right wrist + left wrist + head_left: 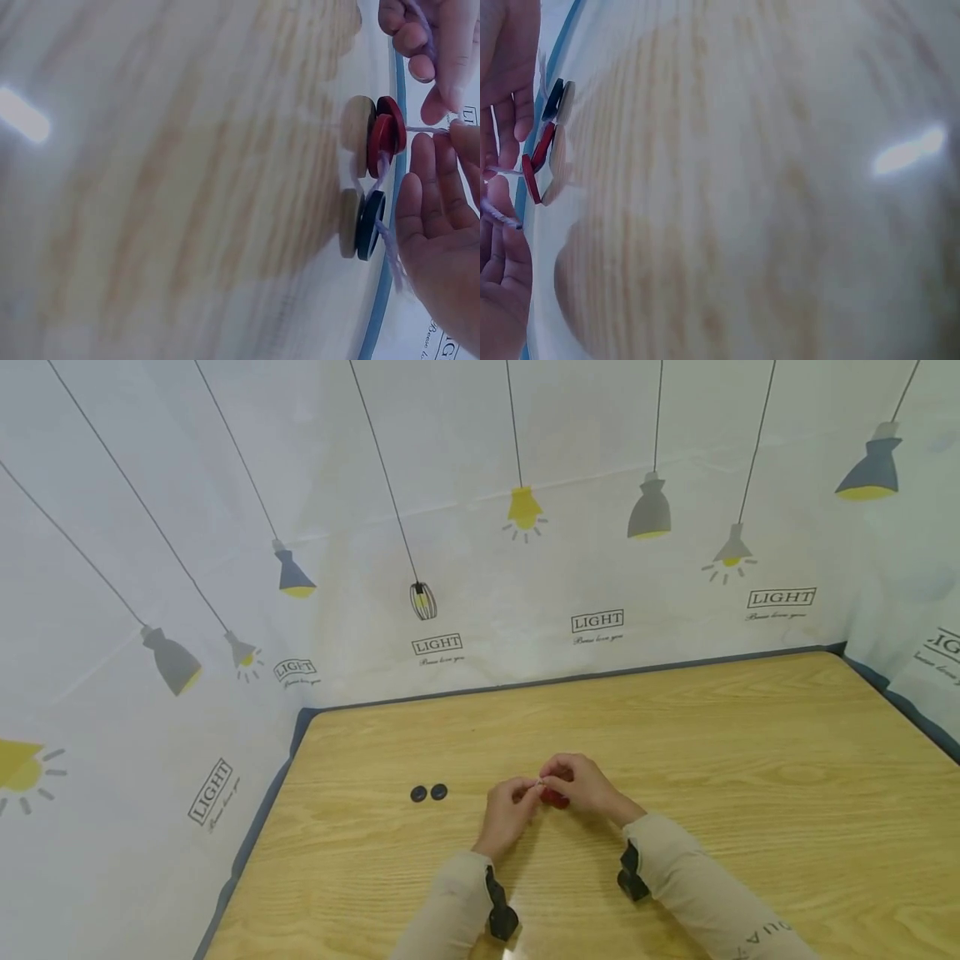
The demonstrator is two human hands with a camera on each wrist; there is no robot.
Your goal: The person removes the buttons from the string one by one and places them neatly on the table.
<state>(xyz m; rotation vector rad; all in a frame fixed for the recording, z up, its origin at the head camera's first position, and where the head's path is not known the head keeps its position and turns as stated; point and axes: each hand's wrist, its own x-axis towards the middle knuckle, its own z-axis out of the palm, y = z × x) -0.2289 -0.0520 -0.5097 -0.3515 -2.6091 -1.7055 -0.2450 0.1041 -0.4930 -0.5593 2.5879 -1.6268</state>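
Note:
Both hands meet over the table, fingertips almost together. My left hand (504,817) pinches a thin pale cord (501,216), which also trails across its fingers. The right hand (591,787) pinches the cord near two red button-like discs (382,146). From these discs a short stretch of cord rises to the fingertips. A dark disc (371,225) is on the same cord beyond the red ones, with a loose cord end beside it; the right hand hides this disc in the head view. Fingers partly cover the red discs there.
Two more dark round discs (429,792) lie side by side on the wooden table (360,877), left of the hands. A white curtain printed with lamps (487,577) hangs behind the table and along its sides. Each wrist wears a black camera mount (502,917).

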